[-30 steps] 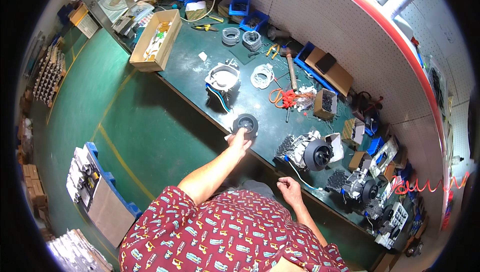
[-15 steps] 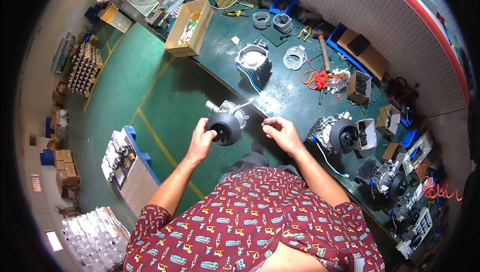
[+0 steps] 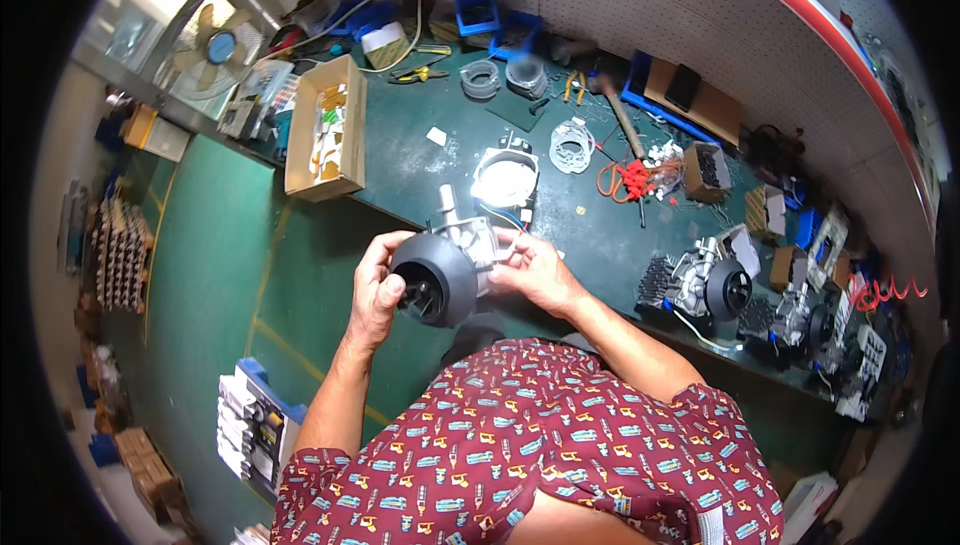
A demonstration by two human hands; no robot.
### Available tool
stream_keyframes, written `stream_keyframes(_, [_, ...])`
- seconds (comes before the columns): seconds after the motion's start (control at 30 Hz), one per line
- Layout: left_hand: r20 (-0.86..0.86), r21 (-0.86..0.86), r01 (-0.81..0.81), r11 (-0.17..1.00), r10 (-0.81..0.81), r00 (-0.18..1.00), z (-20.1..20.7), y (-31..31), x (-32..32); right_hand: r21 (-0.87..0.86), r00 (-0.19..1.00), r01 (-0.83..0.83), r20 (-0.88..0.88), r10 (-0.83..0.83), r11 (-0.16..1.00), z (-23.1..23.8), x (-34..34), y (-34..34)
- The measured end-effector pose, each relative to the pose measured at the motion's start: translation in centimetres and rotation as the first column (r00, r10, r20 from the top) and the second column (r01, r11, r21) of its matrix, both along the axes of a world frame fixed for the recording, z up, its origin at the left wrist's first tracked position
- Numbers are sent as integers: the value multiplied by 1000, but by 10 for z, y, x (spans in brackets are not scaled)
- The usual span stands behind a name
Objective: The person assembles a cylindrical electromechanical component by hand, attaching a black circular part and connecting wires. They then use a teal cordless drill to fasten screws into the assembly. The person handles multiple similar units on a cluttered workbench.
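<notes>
Head view: forearms (image 3: 335,395) converge upward from below. Left hand (image 3: 374,290) grips the metal-and-black wheel assembly (image 3: 450,270) by its wheel, thumb over the rim; right hand (image 3: 540,270), palm turned inward, grasps its metal side. Assembly held up, near tabletop (image 3: 600,240) front edge.

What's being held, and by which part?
A metal assembly: the left hand grips its black round end at the rim, the right hand its metal side.

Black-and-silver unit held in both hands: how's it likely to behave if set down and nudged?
The unit is probably stiff and fairly heavy: its silvery housing looks like cast metal. Might rock or roll, given the round black shroud and projecting pipe.
</notes>
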State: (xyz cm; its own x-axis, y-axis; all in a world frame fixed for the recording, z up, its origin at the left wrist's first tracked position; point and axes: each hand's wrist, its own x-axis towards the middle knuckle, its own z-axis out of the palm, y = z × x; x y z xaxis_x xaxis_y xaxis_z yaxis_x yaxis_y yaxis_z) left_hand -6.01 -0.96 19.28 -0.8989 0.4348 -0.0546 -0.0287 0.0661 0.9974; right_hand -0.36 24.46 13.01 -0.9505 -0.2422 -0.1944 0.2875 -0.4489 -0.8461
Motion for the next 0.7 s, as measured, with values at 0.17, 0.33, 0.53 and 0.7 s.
stream_keyframes(0.17, [250, 129, 115, 985, -145, 958, -17, -10, -37, 24, 968, 250, 6, -250, 968, 0, -24, -21])
stream_keyframes(0.33, [154, 277, 112, 954, -159, 975, -39, 16, -78, 99, 942, 323, 56, -330, 941, -10, -39, -19])
stream_keyframes(0.53, [245, 91, 204, 975, -220, 944, -40, 64, -112, 369, 900, 426, -83, -427, 826, -41, -49, 33])
stream_keyframes(0.7, [268, -2, 208, 978, -200, 942, -51, 94, -137, 358, 858, 484, -13, -514, 799, -60, -59, 52])
